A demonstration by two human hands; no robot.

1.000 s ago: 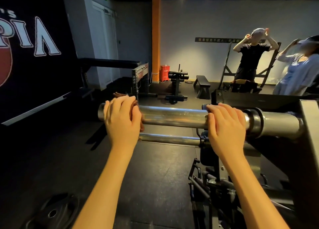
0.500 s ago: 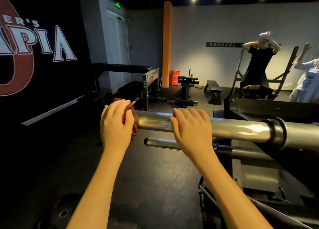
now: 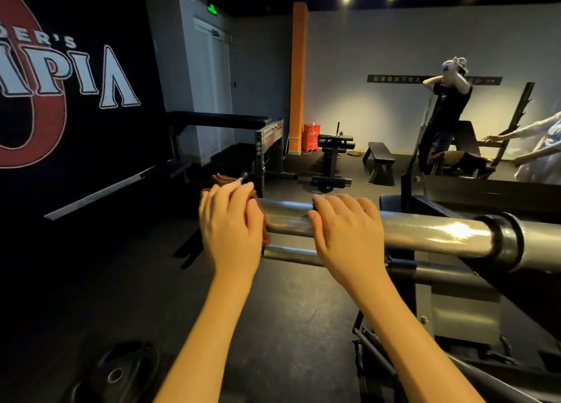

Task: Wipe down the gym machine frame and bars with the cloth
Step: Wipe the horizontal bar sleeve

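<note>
Left grip (image 3: 230, 226) over brown cloth (image 3: 223, 180), at free end of chrome bar (image 3: 425, 235)

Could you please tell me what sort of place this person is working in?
Most likely a weights gym: a thick chrome bar up front, a flat bench and padded roller machine behind, and a weight plate on the floor.
</note>
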